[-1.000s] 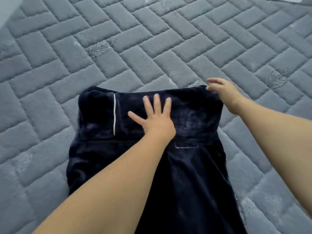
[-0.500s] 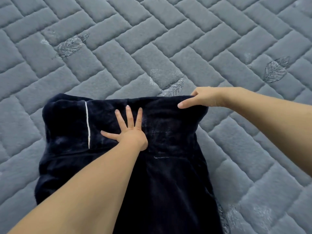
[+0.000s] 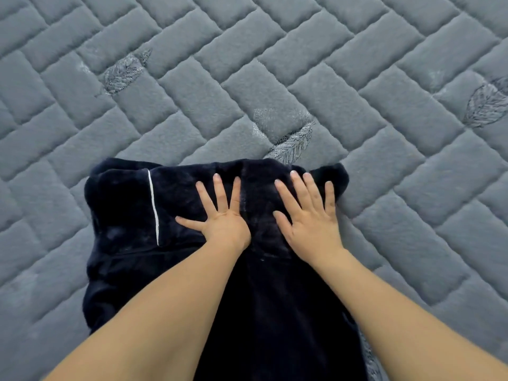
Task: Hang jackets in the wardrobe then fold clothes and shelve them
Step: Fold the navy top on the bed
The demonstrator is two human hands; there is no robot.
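Note:
A dark navy plush garment [image 3: 123, 215] with a thin white piping line lies flat on the grey quilted bed surface [image 3: 275, 64], its far part folded over toward me. My left hand [image 3: 220, 213] presses flat on the middle of the fold, fingers spread. Just to its right, my right hand [image 3: 310, 215] also lies flat with straight fingers on the garment's right side. Both forearms stretch over the garment's near part and hide some of it.
The grey quilt with a brick pattern and embroidered leaves [image 3: 123, 70] fills the rest of the view on all sides of the garment. No wardrobe, shelf or other clothes are in view.
My right hand has let go of the garment's far right corner and come down flat on the fold beside my left hand. The left hand has stayed pressing in place.

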